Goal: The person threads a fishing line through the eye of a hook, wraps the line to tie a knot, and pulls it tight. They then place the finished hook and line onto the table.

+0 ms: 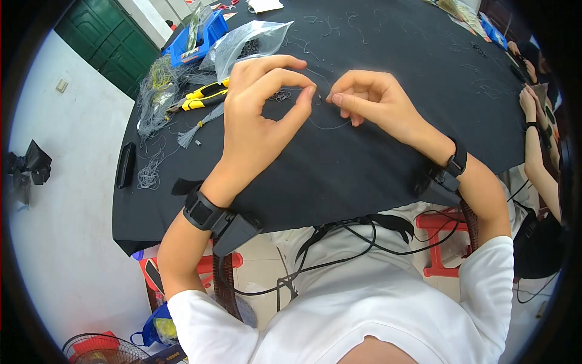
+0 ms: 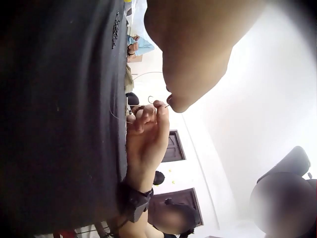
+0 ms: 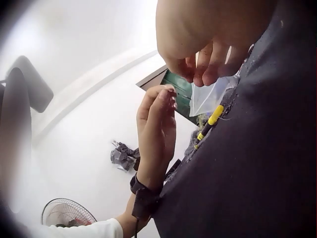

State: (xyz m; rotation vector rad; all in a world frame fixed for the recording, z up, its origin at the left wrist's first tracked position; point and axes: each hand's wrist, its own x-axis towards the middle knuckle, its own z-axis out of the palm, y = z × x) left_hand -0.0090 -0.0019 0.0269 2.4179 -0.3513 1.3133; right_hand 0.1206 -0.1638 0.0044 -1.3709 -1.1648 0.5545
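Head view: a thin thread point(image 1: 330, 127) runs between both hands just above the middle of the black table point(image 1: 364, 176), and its slack curves in a loop below them. The left hand point(image 1: 260, 118) has its grip closed on the thread, thumb and forefinger pinched together and the other fingers loosely curled. The right hand point(image 1: 371, 103) pinches the thread just beside it, its fingertips almost meeting the left's. Beyond the left hand lie a clear plastic bag point(image 1: 245, 39), yellow-handled pliers point(image 1: 205, 96), a blue tray point(image 1: 203, 36) and a tangle of grey thread point(image 1: 154, 91).
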